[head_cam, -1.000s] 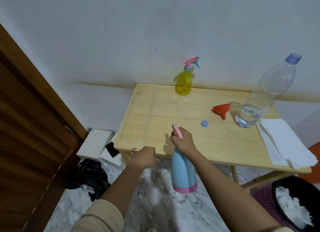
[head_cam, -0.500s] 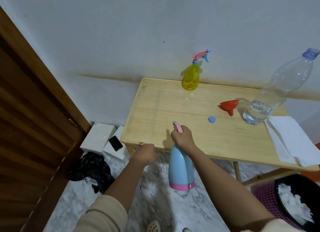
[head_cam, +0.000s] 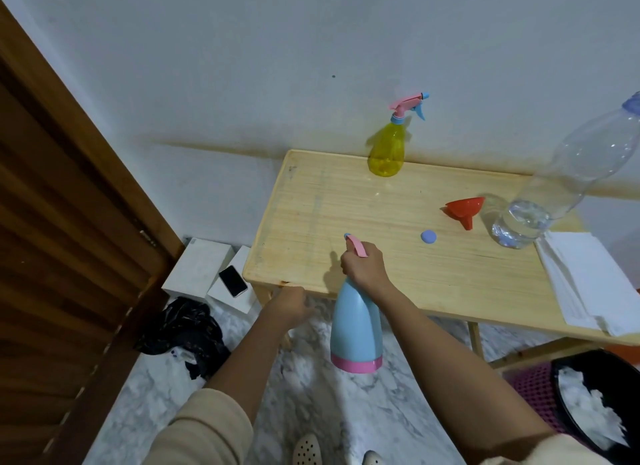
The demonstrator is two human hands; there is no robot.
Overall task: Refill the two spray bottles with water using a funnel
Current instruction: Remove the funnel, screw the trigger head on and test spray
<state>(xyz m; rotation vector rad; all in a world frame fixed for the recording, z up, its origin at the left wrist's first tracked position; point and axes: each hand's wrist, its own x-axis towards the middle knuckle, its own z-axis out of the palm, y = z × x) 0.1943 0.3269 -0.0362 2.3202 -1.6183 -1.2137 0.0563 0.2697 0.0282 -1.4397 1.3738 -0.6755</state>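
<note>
Two hands noted: right hand clamps blue spray bottle by its head at near edge of table; left hand curled beside it, grip cannot be told.

Open reach across the bare left and centre of pale wooden tabletop. Right side crowded: red plastic funnel, small blue round cap, tall clear plastic water bottle, white paper stack. Far edge, upper centre: yellow translucent spray bottle. Near edge blocked by light-blue spray bottle gripped in right hand. Frame left closed off by brown wooden door.
</note>
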